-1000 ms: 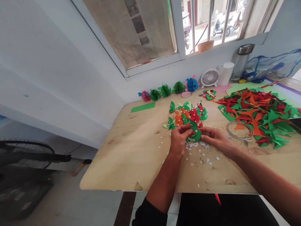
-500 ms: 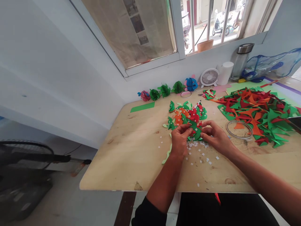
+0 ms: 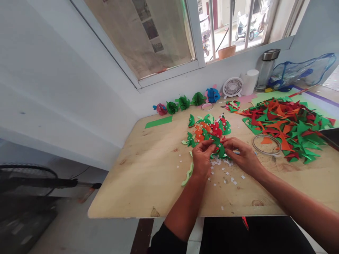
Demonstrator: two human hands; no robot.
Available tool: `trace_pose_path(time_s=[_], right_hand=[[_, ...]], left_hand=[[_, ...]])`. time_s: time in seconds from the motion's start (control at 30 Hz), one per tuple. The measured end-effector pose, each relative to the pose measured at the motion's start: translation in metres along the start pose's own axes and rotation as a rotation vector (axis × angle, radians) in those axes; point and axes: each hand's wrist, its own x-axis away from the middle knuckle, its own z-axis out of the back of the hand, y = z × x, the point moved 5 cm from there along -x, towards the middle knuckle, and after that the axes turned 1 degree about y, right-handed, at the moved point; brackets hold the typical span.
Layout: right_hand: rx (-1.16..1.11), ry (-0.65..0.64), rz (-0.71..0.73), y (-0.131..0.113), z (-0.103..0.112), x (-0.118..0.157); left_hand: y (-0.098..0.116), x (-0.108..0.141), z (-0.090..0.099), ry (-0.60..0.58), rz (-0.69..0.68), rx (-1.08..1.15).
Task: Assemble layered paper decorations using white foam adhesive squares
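Note:
My left hand [image 3: 202, 157] pinches a curved green paper piece [image 3: 218, 144] that carries small white squares. At the right edge of that piece is my right hand [image 3: 242, 153], its thumb and forefinger close together; whatever lies between them is too small to make out. Just beyond the hands lies a cluster of green, orange and red cut shapes [image 3: 199, 133] dotted with white squares. Small white squares [image 3: 223, 169] are scattered on the wooden table [image 3: 137, 176] below the fingers. A pale green wavy strip [image 3: 187, 175] rests left of my left wrist.
A large heap of red, orange and green scraps [image 3: 286, 120] lies at the right, with a tape ring [image 3: 267, 145] beside it. Along the wall stand folded paper figures [image 3: 183, 102], a small fan [image 3: 232, 87], a white cylinder [image 3: 249, 82] and a glass bottle [image 3: 267, 70].
My right hand has moved slightly left, its thumb and forefinger closer together and nearer the green piece. The camera view has shifted a little.

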Motion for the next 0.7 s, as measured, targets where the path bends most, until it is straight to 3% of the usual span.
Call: trace_pose_path(time_s=[0.7], right_hand=[[-0.005, 0.042, -0.109, -0.0010, 0.0039, -0.0006]], left_hand=[[-0.0021, 0.0018, -0.0018, -0.041, -0.003, -0.020]])
